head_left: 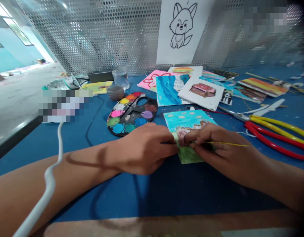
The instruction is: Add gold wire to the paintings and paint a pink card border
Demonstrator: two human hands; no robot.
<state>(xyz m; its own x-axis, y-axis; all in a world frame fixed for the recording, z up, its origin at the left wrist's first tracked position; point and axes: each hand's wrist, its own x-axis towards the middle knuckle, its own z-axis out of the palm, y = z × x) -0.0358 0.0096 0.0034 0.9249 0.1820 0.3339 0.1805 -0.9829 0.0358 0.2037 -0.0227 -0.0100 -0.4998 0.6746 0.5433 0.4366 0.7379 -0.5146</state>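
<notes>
A small painted canvas [191,156] lies on the blue table, with blue sky at the top, green at the bottom and a brownish cord-like outline in the middle. My left hand [149,148] is closed, its fingertips pressed together at the canvas's left edge; what they pinch is hidden. Over the right part of the canvas, my right hand [223,151] pinches a thin yellow string [231,143], whose free end runs back across the hand. My fingers cover much of the picture's middle.
Behind my left hand lies a paint palette [128,112], near a cup of murky water [115,93] and a clear cup [121,79]. Several paintings [201,93] overlap at the back. Red-and-yellow-handled scissors [272,131] lie at right. A fox drawing [182,33] stands against the mesh panel [117,36].
</notes>
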